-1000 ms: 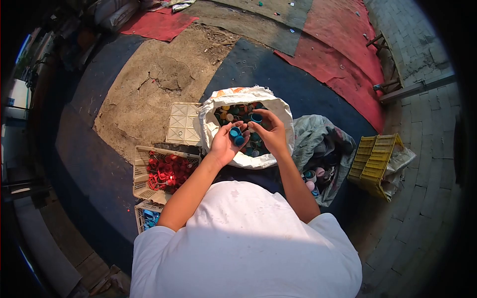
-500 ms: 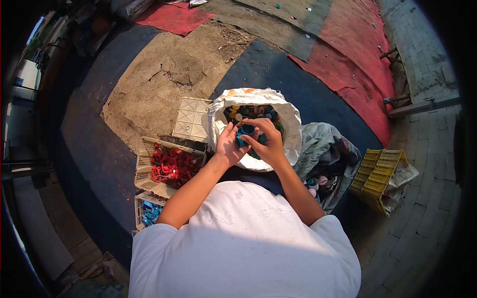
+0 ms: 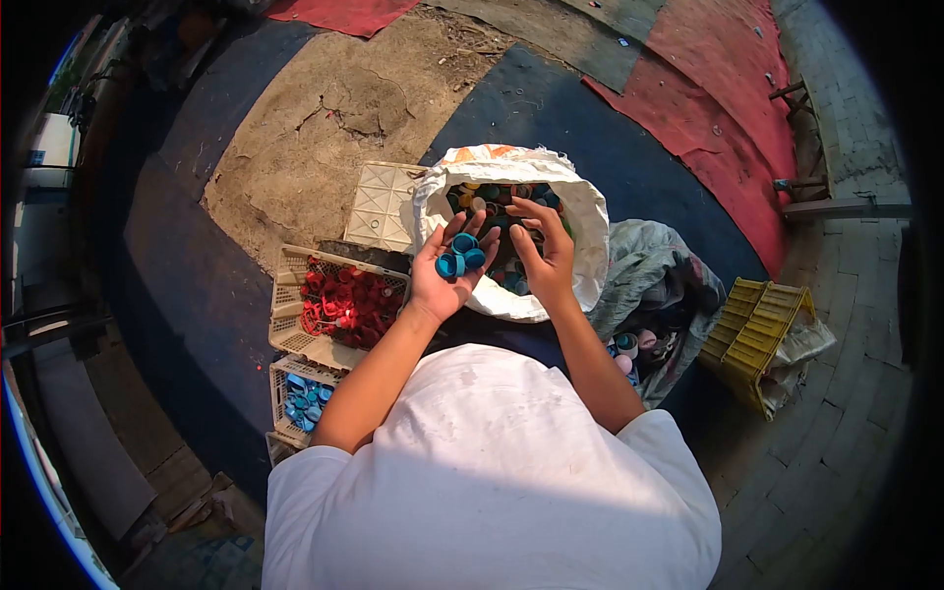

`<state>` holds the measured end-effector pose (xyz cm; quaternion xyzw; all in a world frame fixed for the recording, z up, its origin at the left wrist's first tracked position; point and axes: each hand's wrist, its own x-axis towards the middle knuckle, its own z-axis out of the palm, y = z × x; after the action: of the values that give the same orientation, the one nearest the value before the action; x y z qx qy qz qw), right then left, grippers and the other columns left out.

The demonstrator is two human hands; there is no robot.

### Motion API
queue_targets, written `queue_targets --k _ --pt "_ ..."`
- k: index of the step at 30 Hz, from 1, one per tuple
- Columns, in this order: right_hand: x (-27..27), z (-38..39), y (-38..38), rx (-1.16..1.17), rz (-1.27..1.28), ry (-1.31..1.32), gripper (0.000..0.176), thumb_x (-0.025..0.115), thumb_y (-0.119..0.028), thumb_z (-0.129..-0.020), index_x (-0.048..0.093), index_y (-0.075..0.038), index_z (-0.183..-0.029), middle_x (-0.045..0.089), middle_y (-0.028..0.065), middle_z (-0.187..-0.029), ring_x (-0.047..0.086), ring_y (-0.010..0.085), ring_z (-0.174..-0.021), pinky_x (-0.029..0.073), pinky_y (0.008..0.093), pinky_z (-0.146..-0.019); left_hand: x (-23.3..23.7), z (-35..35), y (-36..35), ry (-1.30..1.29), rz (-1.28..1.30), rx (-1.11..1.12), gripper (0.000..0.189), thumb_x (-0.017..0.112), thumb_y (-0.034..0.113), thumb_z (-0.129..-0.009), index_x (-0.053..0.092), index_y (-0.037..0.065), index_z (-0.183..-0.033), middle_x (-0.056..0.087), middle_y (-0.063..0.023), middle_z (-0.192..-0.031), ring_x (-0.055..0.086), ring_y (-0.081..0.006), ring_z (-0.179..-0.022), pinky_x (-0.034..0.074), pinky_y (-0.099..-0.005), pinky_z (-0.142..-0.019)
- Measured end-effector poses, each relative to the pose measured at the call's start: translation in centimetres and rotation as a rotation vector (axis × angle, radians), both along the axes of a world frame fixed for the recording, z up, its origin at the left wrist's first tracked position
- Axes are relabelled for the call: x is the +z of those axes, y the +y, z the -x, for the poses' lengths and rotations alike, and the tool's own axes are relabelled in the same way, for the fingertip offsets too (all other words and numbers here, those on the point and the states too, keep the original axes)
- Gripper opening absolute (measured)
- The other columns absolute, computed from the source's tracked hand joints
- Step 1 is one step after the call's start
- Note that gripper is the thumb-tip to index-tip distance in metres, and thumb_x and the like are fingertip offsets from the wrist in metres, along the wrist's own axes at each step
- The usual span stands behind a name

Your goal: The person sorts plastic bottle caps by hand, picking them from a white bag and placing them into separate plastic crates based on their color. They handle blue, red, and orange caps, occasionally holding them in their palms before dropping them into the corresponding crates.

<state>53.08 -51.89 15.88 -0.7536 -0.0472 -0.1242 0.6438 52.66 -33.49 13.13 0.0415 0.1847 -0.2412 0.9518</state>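
Observation:
My left hand [image 3: 441, 285] is cupped palm up over the near left rim of a white woven sack [image 3: 588, 246]. Several blue bottle caps [image 3: 451, 265] rest in its palm and against its fingers. To its right, my right hand [image 3: 547, 258] hovers above the sack's mouth, thumb and fingers apart, with nothing seen between them. Inside the sack lie many mixed bottle caps [image 3: 511, 277], green, blue, yellow and pale; my hands hide part of them.
Left of the sack stand a crate of red caps [image 3: 344, 300] and a crate of blue caps [image 3: 307, 398]. A pale upturned crate [image 3: 382, 205] lies behind them. To the right are a grey-green bag [image 3: 644, 258] and a yellow crate [image 3: 752, 329].
My hands have drawn apart. The left has turned its palm up and come nearer with the blue caps; the right has moved right and its fingers have spread.

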Motion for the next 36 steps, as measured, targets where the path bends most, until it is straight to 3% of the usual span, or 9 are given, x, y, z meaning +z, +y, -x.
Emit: queue_targets --k 2,7,10,13,22,25,28,31,36 --pt "-3.5 -1.9 -1.8 -0.089 -0.172 0.272 0.023 0.065 -0.017 -0.097 0.070 -0.003 -0.115 0.073 0.0083 -0.101 0.068 0.0142 -0.085 0.053 0.0285 -0.079 -0.1 0.1 0.6 -0.014 0.073 0.020 0.036 0.045 0.031 -0.107 0.063 0.011 -0.131 0.054 -0.0122 -0.147 0.048 -0.0390 -0.137 0.042 -0.0512 -0.114" --pt "-15.5 -5.4 -5.7 0.075 0.372 0.590 0.034 0.072 -0.024 -0.087 0.071 -0.003 -0.114 0.075 0.0139 -0.105 0.071 0.0226 -0.098 0.054 0.0327 -0.086 -0.1 0.8 1.6 -0.043 0.035 0.047 0.038 0.044 0.032 -0.108 0.060 0.012 -0.136 0.050 -0.0123 -0.149 0.048 -0.0383 -0.137 0.042 -0.0505 -0.114" --pt "-18.1 -7.1 -3.9 0.122 0.677 0.696 0.039 0.075 -0.029 -0.081 0.074 -0.006 -0.112 0.074 0.0161 -0.106 0.070 0.0307 -0.102 0.054 0.0384 -0.090 0.1 1.2 2.0 -0.042 0.012 0.056 0.038 0.044 0.032 -0.108 0.059 0.012 -0.137 0.051 -0.0127 -0.149 0.048 -0.0381 -0.136 0.042 -0.0506 -0.114" --pt "-20.6 -7.8 -2.7 0.223 0.720 0.562 0.037 0.075 -0.030 -0.081 0.075 -0.009 -0.111 0.074 0.0156 -0.106 0.069 0.0338 -0.103 0.054 0.0412 -0.092 0.5 1.5 2.5 -0.026 0.008 0.070 0.038 0.043 0.031 -0.108 0.058 0.013 -0.137 0.051 -0.0128 -0.149 0.047 -0.0386 -0.137 0.042 -0.0512 -0.114" --pt "-22.2 -7.9 -1.5 0.156 0.813 0.582 0.026 0.075 -0.029 -0.084 0.078 -0.008 -0.100 0.073 0.0175 -0.105 0.068 0.0372 -0.100 0.053 0.0429 -0.091 0.4 1.8 3.3 -0.028 0.010 0.099 0.038 0.045 0.032 -0.107 0.059 0.013 -0.137 0.051 -0.0125 -0.149 0.045 -0.0393 -0.138 0.042 -0.0517 -0.113" --pt "-20.9 -7.7 -2.3 0.114 0.681 0.596 0.025 0.073 -0.029 -0.087 0.078 -0.007 -0.099 0.074 0.0162 -0.102 0.070 0.0317 -0.098 0.053 0.0403 -0.090 0.5 1.5 3.3 -0.040 0.018 0.094 0.038 0.046 0.032 -0.107 0.059 0.013 -0.136 0.051 -0.0123 -0.148 0.046 -0.0392 -0.138 0.043 -0.0516 -0.113" --pt "-18.0 -6.7 -3.3 0.051 0.210 0.764 0.026 0.071 -0.028 -0.092 0.076 -0.007 -0.106 0.074 0.0103 -0.104 0.071 0.0231 -0.093 0.053 0.0388 -0.083 0.6 1.2 3.1 -0.056 0.013 0.079 0.037 0.046 0.032 -0.106 0.060 0.013 -0.135 0.052 -0.0124 -0.147 0.047 -0.0393 -0.137 0.043 -0.0514 -0.112" --pt "-14.4 -5.0 -4.2 -0.075 -0.368 0.940 0.030 0.071 -0.027 -0.095 0.070 -0.003 -0.115 0.072 0.0058 -0.102 0.069 0.0135 -0.090 0.051 0.0285 -0.077 0.5 0.7 2.7 -0.059 -0.001 0.054 0.037 0.047 0.032 -0.106 0.060 0.012 -0.134 0.054 -0.0131 -0.145 0.050 -0.0394 -0.135 0.044 -0.0514 -0.112" --pt "-11.2 -2.5 -5.8 0.113 -0.751 0.740 0.025 0.069 -0.024 -0.098 0.068 -0.005 -0.114 0.071 0.0028 -0.100 0.068 0.0125 -0.088 0.050 0.0266 -0.075 0.0 -0.1 1.5 -0.031 0.038 0.005 0.037 0.048 0.031 -0.105 0.060 0.010 -0.132 0.057 -0.0152 -0.141 0.052 -0.0394 -0.133 0.045 -0.0519 -0.111"
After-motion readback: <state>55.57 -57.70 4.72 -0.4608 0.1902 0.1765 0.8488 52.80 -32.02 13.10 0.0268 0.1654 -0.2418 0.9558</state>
